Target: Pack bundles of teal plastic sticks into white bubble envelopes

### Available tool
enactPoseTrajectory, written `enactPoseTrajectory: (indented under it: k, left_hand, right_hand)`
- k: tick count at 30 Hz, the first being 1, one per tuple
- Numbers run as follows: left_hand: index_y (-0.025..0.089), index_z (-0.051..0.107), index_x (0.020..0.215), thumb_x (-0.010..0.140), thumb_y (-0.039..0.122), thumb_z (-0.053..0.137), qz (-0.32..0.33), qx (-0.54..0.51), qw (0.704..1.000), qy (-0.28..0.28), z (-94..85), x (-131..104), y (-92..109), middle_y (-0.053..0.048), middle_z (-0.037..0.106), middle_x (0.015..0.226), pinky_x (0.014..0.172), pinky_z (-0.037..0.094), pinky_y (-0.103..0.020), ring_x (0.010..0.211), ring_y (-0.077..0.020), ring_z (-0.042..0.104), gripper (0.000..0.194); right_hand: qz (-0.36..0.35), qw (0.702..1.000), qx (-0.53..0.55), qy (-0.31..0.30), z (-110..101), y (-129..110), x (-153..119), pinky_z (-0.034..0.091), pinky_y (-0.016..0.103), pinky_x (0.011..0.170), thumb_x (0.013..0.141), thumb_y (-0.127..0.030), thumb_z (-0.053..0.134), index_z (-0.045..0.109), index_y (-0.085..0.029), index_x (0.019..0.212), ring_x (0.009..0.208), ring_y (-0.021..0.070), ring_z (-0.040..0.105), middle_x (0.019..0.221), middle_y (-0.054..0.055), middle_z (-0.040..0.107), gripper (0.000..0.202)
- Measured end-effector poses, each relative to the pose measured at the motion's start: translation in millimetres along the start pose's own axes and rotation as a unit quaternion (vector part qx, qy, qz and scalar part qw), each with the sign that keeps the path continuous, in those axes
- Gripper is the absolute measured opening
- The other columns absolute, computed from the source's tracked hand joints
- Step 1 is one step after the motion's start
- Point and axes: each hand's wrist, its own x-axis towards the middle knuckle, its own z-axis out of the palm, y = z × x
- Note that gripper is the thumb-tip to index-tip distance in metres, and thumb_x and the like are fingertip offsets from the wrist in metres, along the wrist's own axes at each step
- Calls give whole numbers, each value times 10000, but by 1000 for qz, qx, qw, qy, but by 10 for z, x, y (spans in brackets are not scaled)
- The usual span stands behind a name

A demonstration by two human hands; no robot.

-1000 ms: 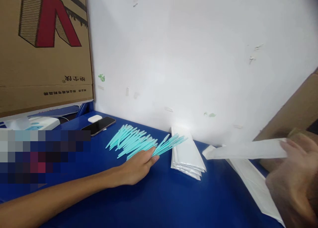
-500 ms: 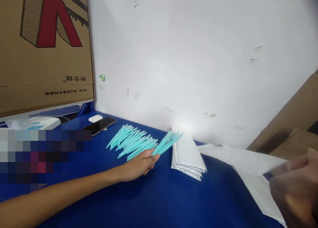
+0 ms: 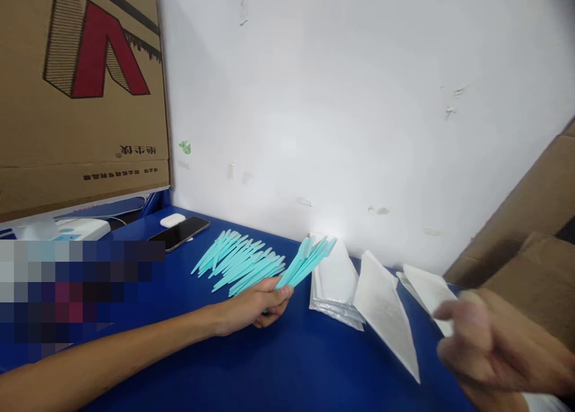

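A bunch of turquoise cleaning swabs (image 3: 303, 262) is gripped by my left hand (image 3: 265, 301), thumb across the handles and the pale flat tips pointing up and right. More swabs (image 3: 242, 265) lie in a loose row just behind this hand. Beyond the held tips rests a stack of flat white packets (image 3: 335, 280). A separate white packet (image 3: 386, 310) leans at a slant against the stack's right side. My right hand (image 3: 489, 337), slightly blurred, has its fingers curled in front of another white packet (image 3: 426, 286); whether anything is inside them is hidden.
A black phone (image 3: 182, 232) and a white earphone case (image 3: 172, 220) lie at the back left of the blue table (image 3: 215, 370). A large printed carton (image 3: 85, 130) stands at left, brown cardboard (image 3: 534, 280) at right, and a white wall (image 3: 314, 100) behind.
My right hand has moved left, its fingers now curled. The white packets near it have shifted, one now slanting beside the stack. My left hand keeps the swabs almost in place.
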Motion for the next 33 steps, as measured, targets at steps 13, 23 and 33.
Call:
enactPoseTrajectory:
  k: [13,23,33]
  left_hand:
    - [213,361,819,961,581,466,5,-4,998,-57,234,-66,96,81,344,683,442,179,-230,481,-45,265,408]
    - [218,369,850,955,588,474,-11,-7,998,-57,215,-63,81,78,346,698,448,176,-224,489,-47,254,398]
    - [187,491,803,885,580,599,-84,-47,985,-141,255,-91,96,32,461,711,472,293,-197,538,-73,387,416]
  right_hand:
    - [164,907,64,-382,352,-474,-57,359,276,539,996,-542,351,633,-269,1207,530,194,591,585,-30,619,445]
    - [299,855,217,-365,312,-509,17,393,280,525,949,-634,402,625,-206,770,458,136,479,642,17,636,515]
    - [453,691,381,-414,421,-815,-164,296,155,290,834,-685,581,457,-203,1218,339,77,440,655,-39,618,629]
